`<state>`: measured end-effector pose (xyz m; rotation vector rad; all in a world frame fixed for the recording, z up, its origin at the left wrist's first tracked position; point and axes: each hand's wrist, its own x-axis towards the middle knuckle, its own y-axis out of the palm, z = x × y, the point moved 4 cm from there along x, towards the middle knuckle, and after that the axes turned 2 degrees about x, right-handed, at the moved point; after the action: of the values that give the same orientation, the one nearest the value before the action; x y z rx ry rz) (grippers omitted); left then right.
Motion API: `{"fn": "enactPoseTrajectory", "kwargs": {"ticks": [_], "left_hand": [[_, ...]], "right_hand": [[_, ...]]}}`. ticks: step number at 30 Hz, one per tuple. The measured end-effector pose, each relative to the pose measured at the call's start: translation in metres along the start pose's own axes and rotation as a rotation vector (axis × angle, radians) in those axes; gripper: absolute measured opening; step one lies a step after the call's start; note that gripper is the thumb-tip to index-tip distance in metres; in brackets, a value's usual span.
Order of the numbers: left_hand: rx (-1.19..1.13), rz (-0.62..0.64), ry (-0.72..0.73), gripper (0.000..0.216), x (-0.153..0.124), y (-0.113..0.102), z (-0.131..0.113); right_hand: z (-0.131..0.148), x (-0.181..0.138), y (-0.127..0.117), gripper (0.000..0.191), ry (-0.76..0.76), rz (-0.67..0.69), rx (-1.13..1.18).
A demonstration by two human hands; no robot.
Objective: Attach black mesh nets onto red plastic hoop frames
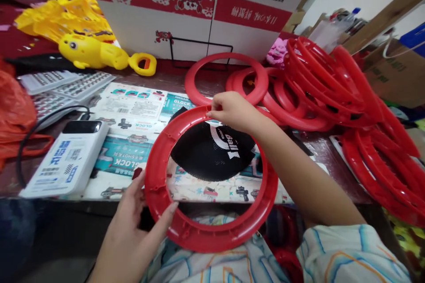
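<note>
A red plastic ring [156,177] is tilted over the table's front edge, its hollow ribbed side facing me. My left hand [131,225] grips its lower left part, thumb on the inner face and fingers behind. At the ring's top, my right hand [229,108] pinches the rim with bent fingers; whether something small is also between them I cannot make out. Through the ring's opening shows a black mesh piece [202,154] with white lettering, lying on the printed cardboard [129,141].
A white power bank [66,159] with a cable lies left, near trays of small parts [63,93]. Yellow toys [93,51] sit behind them. More red rings [322,84] are heaped at right. A large white carton [186,9] stands at the back behind a black wire stand [201,42].
</note>
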<state>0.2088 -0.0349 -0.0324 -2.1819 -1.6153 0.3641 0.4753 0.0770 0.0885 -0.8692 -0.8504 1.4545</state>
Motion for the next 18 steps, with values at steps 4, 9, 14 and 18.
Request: {"fn": "enactPoseTrajectory", "kwargs": {"ticks": [4, 9, 14, 18], "left_hand": [[-0.286, -0.001, -0.172, 0.072, -0.037, -0.005, -0.004], [-0.338, 0.008, -0.339, 0.033, -0.063, -0.004, -0.009], [-0.282, 0.247, -0.227, 0.009, -0.049, 0.005, -0.011], [-0.243, 0.454, -0.111, 0.012, -0.026, 0.009, -0.021]], "right_hand": [[0.038, 0.023, 0.009, 0.012, -0.242, 0.108, -0.156], [0.084, 0.054, 0.037, 0.009, -0.535, 0.298, -0.293], [0.115, 0.075, 0.073, 0.011, -0.743, 0.521, -0.342], [0.124, 0.086, 0.089, 0.016, -0.789, 0.633, -0.357]]}}
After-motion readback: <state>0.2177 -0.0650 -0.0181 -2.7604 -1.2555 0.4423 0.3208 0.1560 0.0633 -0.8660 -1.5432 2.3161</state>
